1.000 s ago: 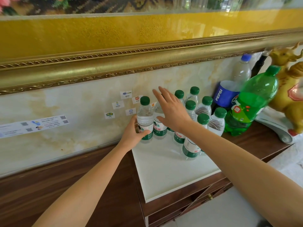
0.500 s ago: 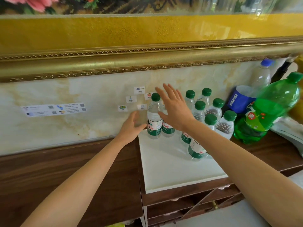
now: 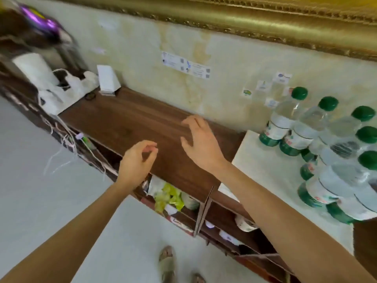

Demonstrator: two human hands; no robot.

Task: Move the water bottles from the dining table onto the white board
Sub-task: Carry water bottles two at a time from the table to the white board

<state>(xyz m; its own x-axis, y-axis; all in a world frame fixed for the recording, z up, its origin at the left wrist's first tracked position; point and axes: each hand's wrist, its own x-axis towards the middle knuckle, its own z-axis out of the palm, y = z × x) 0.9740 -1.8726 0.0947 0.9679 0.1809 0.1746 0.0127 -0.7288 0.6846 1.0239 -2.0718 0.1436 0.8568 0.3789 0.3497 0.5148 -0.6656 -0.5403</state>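
While two sandalled feet [image 3: 169, 266] are standing on the pale floor at the bottom edge, both bare arms are reaching forward over a dark wooden sideboard [image 3: 130, 121]. The left hand [image 3: 135, 162] is hanging above the sideboard's front edge, fingers loosely curled with thumb and forefinger nearly meeting, gripping nothing. The right hand [image 3: 201, 142] is hovering just beyond it over the bare wood, fingers spread apart and bent, also empty. Under the top, open cubbies [image 3: 224, 221] are holding a yellow-green bag [image 3: 169, 198], white packets and other small items too blurred to name. To the right, the white board [image 3: 263, 172] is lying on the sideboard, and the bottles [image 3: 318, 137], clear with green caps and green label bands, are standing on it clustered together, well apart from both hands. Farther left, a white box [image 3: 108, 80] is leaning against the marbled wall beside crumpled white bags [image 3: 61, 92].
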